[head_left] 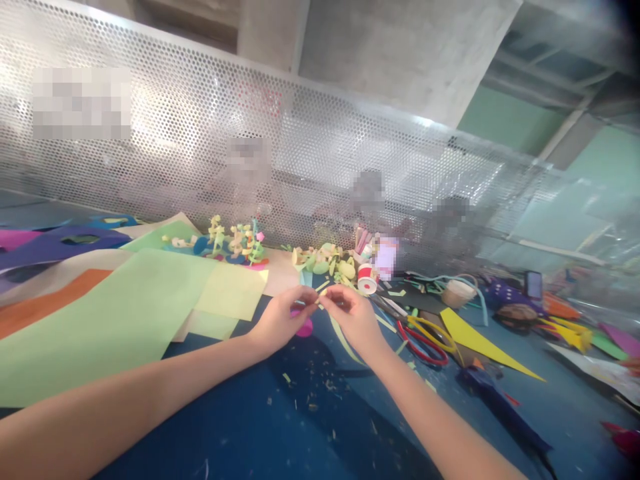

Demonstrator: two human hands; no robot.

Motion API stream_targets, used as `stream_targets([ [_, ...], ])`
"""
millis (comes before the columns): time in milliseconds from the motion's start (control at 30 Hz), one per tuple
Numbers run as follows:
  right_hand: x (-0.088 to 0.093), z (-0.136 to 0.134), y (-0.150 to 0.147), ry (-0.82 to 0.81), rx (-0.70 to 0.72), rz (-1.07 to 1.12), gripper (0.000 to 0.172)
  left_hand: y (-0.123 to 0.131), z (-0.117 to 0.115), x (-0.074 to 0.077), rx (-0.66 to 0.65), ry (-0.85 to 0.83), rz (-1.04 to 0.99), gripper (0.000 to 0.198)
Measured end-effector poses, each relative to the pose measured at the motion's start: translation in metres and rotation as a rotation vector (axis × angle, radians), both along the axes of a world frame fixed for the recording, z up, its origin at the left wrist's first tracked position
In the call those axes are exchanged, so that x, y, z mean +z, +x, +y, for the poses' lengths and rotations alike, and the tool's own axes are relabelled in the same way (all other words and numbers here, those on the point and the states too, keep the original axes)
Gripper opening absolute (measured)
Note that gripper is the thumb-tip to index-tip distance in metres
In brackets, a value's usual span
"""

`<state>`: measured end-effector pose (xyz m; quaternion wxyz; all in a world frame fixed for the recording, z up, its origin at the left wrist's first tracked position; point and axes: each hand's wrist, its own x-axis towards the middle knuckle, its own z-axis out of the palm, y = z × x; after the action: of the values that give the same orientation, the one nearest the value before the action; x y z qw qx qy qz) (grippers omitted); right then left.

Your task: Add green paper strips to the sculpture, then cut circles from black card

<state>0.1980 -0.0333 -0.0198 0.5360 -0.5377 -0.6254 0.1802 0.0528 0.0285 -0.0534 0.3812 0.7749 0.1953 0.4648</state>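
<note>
My left hand (pixel 285 320) and my right hand (pixel 353 320) meet above the blue tabletop, both with thumb and fingertips pinched together. Between the fingertips is a small pale yellow strip (pixel 323 293), mostly covered by the fingers. A longer pale green strip (pixel 344 341) curves down below my right hand; whether it joins the small one, I cannot tell. Just under my left hand lies a bright pink round piece (pixel 304 327). Behind the hands sits a pile of pale yellow-green cut pieces (pixel 325 259), beside a red and white spool (pixel 367 279).
Large light green sheets (pixel 125 313) cover the left side. Small flower-like pieces (pixel 235 241) stand at the back. To the right lie red-handled scissors (pixel 425 359), yellow-handled scissors (pixel 435 327), a yellow triangle (pixel 485 343) and a dark blue corded tool (pixel 505 410). A perforated metal panel (pixel 190 127) borders the table.
</note>
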Motion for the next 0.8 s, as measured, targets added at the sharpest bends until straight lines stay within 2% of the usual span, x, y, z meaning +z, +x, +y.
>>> stream_targets([
  [200, -0.0060, 0.0029, 0.0054, -0.025, 0.028, 0.050, 0.016, 0.0008, 0.0005, -0.0008, -0.027, -0.033, 0.023, 0.016],
  [467, -0.0051, 0.0030, 0.0047, -0.028, 0.058, 0.062, 0.018, 0.0006, 0.0018, -0.0029, -0.032, -0.003, 0.005, 0.017],
  [800, -0.0064, 0.0034, 0.0033, -0.033, 0.039, 0.062, 0.011, 0.0000, 0.0005, -0.0016, -0.037, -0.030, 0.027, 0.014],
])
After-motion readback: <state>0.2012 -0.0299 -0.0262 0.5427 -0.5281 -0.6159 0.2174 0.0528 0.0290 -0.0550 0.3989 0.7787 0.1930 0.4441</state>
